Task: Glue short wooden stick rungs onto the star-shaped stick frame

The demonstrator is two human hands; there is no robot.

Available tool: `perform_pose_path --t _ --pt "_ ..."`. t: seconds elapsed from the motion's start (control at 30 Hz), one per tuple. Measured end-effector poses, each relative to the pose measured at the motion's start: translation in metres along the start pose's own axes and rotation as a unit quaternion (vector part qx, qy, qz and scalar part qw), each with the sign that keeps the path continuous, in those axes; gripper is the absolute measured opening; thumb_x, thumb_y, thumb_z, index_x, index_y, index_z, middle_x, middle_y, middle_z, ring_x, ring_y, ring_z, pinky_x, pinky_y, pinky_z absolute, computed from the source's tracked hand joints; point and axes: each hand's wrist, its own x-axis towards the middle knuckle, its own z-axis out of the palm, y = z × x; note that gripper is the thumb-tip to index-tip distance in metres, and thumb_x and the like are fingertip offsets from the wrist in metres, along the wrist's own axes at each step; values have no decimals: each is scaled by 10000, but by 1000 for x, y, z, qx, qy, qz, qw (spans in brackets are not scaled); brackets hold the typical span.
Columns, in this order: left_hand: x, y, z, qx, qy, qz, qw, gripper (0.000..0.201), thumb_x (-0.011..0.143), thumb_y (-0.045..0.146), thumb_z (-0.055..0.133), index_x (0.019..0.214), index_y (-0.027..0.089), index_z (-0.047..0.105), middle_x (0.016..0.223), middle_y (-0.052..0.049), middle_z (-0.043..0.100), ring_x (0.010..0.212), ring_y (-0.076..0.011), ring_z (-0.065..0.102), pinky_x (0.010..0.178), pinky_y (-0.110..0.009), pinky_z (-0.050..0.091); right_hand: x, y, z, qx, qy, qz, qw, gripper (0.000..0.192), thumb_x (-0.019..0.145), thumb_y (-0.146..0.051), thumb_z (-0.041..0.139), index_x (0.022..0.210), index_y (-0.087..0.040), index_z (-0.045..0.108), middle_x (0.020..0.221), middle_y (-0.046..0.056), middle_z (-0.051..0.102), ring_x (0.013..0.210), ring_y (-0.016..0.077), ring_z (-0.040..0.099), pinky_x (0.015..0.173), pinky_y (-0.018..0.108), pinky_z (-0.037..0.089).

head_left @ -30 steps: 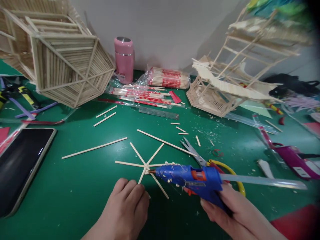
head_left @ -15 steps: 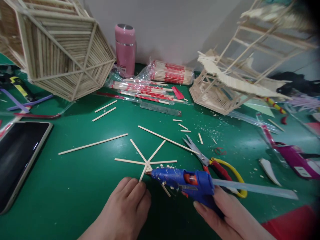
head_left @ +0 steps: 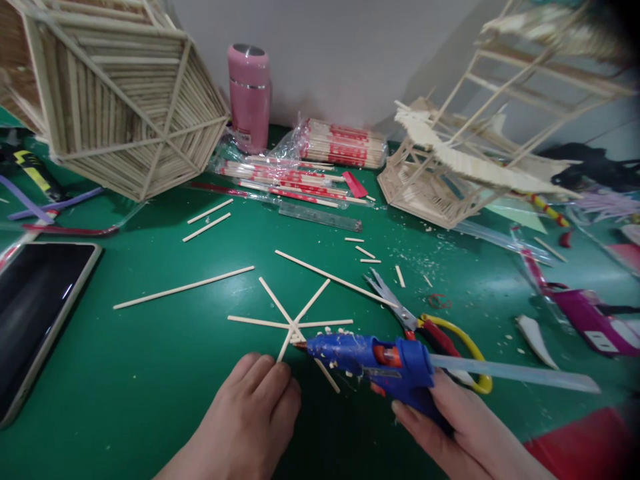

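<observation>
Glue gun nozzle has crept to stick star hub | right hand wrapped round gun grip | left hand fingertips pin lower spoke, unmoved | joint apparently being glued.

Pale matt wood in the stick star; glossy blue plastic on the glue gun, crusted with rough dried blobs; smooth, faintly sheened green mat.

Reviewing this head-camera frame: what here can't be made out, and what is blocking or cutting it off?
- Glue gun trigger and grip: covered by the right hand.
- Left hand fingertips: whether they press the lower stick of the stick star is unclear.
- Phone: cut off by the left edge.
- Stick frame, top right: blurred, partly out of view.
- Print on the chopstick packs: too small.
</observation>
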Motion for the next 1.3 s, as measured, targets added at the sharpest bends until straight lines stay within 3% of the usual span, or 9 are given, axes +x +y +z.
perform_pose_path --t 0.1,0.3,0.47,0.7,0.97,1.17,1.3 --pt "0 -1 0 -2 0 3 1000 298 905 140 311 751 141 567 701 -37 560 622 -151 467 569 -309 383 0 3 -1 -10 -8 10 1000 360 847 -349 493 1203 -306 460 1038 50 645 894 212 647 711 292 571" --pt "-2 -1 5 2 18 -3 1000 315 907 151 300 767 153 583 707 -34 549 639 -153 466 579 -311 388 -3 6 -7 -18 -5 -13 1000 335 865 -347 458 1197 -316 440 913 28 661 723 164 666 614 232 576" --pt "-3 -1 6 -5 23 -2 1000 304 906 151 302 764 143 571 697 -32 537 625 -154 444 564 -309 375 2 -4 -6 -22 -24 13 999 341 876 -349 445 1213 -305 417 997 31 647 840 173 653 692 256 566" --pt "-3 -2 5 -16 16 -1 1000 267 891 132 335 746 142 558 699 -34 534 623 -152 432 559 -304 355 7 -16 1 -34 35 -28 998 321 872 -361 420 1172 -252 447 986 59 651 814 194 652 718 271 555" --pt "-3 0 4 -19 12 -5 1000 259 897 142 329 763 145 551 702 -32 541 625 -155 430 566 -312 356 -4 -2 -4 -9 -24 19 1000 354 878 -368 439 1224 -293 423 1020 44 644 869 178 642 716 262 556" --pt "-3 0 4 -10 18 -10 1000 294 907 154 301 765 149 558 704 -32 541 627 -158 438 565 -313 358 0 4 -4 3 -8 -3 1000 434 867 -346 459 1291 -304 377 974 31 660 769 163 655 619 212 558" --pt "-2 0 4 -7 14 -7 1000 292 906 156 308 762 151 562 698 -31 538 622 -157 438 563 -311 355 -2 6 -4 -5 -3 10 1000 349 859 -370 467 1204 -317 452 835 1 663 650 138 646 548 184 549"
